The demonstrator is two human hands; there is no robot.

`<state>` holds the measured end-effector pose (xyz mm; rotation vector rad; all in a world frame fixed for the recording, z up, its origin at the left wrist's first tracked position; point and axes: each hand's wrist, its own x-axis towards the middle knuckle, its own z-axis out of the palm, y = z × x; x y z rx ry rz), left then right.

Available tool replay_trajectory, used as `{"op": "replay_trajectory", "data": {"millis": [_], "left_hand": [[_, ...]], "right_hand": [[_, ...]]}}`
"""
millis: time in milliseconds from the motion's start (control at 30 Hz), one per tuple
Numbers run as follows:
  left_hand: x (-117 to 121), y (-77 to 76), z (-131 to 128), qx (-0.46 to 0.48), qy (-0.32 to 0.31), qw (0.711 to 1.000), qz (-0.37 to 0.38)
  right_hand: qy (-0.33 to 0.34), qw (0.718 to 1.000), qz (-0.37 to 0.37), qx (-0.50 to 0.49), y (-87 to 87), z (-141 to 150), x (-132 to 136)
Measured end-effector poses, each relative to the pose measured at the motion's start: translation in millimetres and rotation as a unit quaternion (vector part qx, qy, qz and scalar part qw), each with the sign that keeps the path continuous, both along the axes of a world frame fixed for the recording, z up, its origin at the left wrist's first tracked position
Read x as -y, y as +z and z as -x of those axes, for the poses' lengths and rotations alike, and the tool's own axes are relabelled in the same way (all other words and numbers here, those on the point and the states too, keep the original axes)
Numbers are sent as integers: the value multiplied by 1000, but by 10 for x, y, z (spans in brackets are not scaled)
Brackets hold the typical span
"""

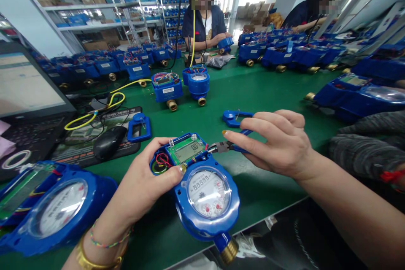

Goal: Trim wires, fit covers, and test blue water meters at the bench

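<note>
A blue water meter with a round dial and a brass threaded end lies at the table's near edge. My left hand grips its upper housing, thumb on the front. Inside that housing a green circuit board with a small display and red wires show uncovered. My right hand is closed round the blue handles of small pliers. The plier jaws reach the right edge of the housing, near thin wires; whether they grip one I cannot tell. Just beyond my right hand lies a blue cover frame.
Another opened meter sits at the left, beside a black mouse, a second blue frame and a laptop. Two meters stand mid-table with a yellow cable. A co-worker's sleeve is at right; two people work at the back.
</note>
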<state>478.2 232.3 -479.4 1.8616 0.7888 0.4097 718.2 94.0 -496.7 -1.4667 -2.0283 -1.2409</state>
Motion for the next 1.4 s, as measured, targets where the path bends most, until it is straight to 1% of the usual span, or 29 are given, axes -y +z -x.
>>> {"op": "replay_trajectory", "data": {"millis": [167,367,567,667,733,800,867,933,967,1067,1133,1167,1200,1233,1300,1333,1400], "left_hand": [[36,3,-7,18,12,1000,12],[38,-4,-1,24,7,999,22],[9,-6,22,15,-4,1000,17],[6,-10,29,22,-11,999,29],[9,-10,30,29,-18,998,44],[11,-7,31,34,-20,998,53],[12,-4,37,36,-20,998,52],[15,-3,47,37,-20,998,52],[20,-3,53,39,-21,997,55],[54,-4,72,50,-16,996,71],[85,-7,83,70,-7,995,72],[99,-9,87,82,0,994,71],[109,-13,92,92,6,993,68],[115,-18,98,99,7,993,67],[114,-30,115,99,1,993,68],[110,-37,126,96,-6,993,69],[98,-53,152,98,-16,993,69]], "right_hand": [[10,999,9,-31,-36,-15,-32],[5,997,38,-73,-83,-25,-6],[25,991,62,-112,-122,18,-46],[39,982,79,-169,-136,52,-97],[40,969,64,-234,-141,55,-88],[36,952,37,-302,-154,34,-18],[33,936,46,-348,-195,-5,103],[22,926,89,-366,-280,-57,245],[5,924,116,-365,-337,-84,310],[-86,927,172,-321,-508,-155,421],[-128,934,183,-279,-544,-165,403],[-126,939,174,-269,-518,-150,367],[-108,943,156,-272,-458,-120,315],[-77,945,136,-286,-369,-72,250],[9,935,110,-338,-128,67,96],[51,923,118,-363,3,149,12],[104,902,174,-382,242,312,-149]]}}
